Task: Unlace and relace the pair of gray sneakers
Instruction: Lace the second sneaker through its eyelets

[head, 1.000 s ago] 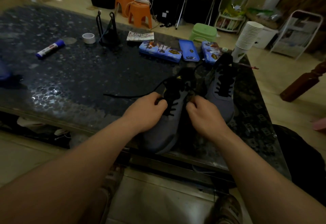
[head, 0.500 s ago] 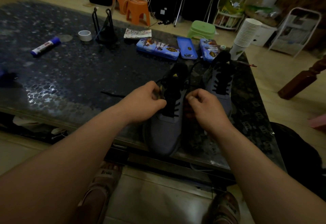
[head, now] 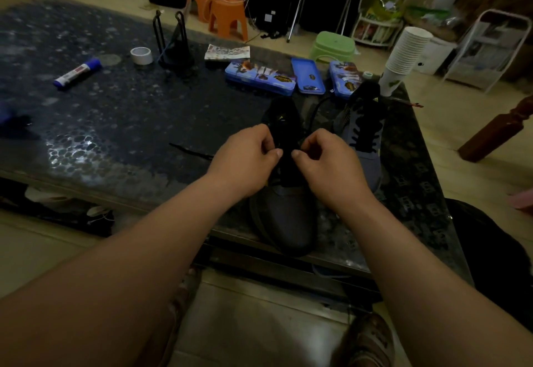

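Two gray mesh sneakers sit on the dark pebble-patterned glass counter (head: pixel 115 124), toes toward the person. The near gray sneaker (head: pixel 285 216) has its toe at the front edge. The second gray sneaker (head: pixel 364 138) is just right of it and farther back, black lacing in place.

The left hand (head: pixel 248 158) has curled fingers, thumb against forefinger, pinching the black lace (head: pixel 190 151) over the near sneaker's tongue. The lace's loose end trails left across the counter. The right hand (head: pixel 326 164) has the same curled pinch on the lace, close beside the left without touching it. The light is dim and the eyelets are not readable.

At the far side are a white tape roll (head: pixel 141 55), blue printed tins (head: pixel 261 76) and a stack of white paper cups (head: pixel 403 55).
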{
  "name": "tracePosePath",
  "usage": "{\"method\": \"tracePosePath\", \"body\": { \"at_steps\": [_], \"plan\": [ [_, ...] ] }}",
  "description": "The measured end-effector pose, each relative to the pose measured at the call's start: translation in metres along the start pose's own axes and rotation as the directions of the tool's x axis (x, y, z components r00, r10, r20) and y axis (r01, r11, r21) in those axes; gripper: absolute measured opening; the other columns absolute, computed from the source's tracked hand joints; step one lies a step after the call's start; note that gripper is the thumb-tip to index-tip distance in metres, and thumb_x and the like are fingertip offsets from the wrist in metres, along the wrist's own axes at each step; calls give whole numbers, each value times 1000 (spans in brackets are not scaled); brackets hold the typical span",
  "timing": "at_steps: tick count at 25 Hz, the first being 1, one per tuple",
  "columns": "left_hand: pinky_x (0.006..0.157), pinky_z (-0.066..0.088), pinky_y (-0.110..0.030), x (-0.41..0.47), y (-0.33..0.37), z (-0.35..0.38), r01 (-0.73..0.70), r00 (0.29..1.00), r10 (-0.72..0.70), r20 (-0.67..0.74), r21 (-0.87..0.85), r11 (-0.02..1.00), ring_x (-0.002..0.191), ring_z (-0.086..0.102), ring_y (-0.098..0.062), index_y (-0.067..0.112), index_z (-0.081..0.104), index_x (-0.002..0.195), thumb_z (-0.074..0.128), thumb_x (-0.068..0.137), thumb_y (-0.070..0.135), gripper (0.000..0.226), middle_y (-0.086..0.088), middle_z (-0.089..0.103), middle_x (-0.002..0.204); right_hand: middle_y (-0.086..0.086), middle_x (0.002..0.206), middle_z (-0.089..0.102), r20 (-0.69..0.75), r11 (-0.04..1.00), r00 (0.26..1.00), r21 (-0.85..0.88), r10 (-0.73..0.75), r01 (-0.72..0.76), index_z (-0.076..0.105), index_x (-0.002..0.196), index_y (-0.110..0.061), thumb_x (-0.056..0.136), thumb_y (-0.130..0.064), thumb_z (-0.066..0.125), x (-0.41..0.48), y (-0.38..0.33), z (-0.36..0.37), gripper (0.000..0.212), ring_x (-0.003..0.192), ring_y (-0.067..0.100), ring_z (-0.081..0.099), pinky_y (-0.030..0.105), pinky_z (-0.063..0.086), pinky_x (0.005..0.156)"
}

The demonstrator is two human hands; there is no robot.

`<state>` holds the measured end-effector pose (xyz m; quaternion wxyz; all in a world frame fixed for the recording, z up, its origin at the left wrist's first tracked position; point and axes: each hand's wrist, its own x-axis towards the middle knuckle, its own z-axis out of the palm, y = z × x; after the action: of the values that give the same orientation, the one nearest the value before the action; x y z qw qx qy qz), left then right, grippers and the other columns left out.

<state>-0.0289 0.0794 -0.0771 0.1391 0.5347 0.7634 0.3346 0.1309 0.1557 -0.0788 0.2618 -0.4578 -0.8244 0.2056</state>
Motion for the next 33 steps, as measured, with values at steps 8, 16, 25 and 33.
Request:
{"method": "tracePosePath", "body": {
  "at_steps": [8,16,25,33],
  "plan": [
    [71,46,-37,8,-2,7,-86,995,85,-57,-24,996,86,58,-21,30,55,87,63,96,32,12,2,59,91,-6,73,61,149,973,986,205,78,-108,62,84,-19,94,-28,68,18,-3,-6,15,68,16,58,35,49,62],
    [71,45,-37,19,-10,5,102,986,-107,129,41,994,87,60,-21,23,50,99,66,92,53,35,1,61,94,0,84,63,211,981,966,91,148,-170,55,90,-20,90,-48,70,8,-11,-4,31,77,20,61,40,50,65],
    [75,47,-37,13,-5,-1,91,982,-106,159,96,991,95,62,-28,17,54,111,58,96,34,23,-7,66,109,4,96,62,172,967,956,52,236,-248,51,101,-17,80,-41,66,3,-22,8,35,85,26,61,36,42,64],
    [73,50,-33,24,-11,2,53,998,-57,-9,-238,970,86,64,-13,24,58,107,62,101,36,14,6,66,95,-4,99,59,-19,978,995,187,94,-89,58,101,-26,98,-41,65,10,-5,4,17,88,9,58,29,43,71]
  ]
}}
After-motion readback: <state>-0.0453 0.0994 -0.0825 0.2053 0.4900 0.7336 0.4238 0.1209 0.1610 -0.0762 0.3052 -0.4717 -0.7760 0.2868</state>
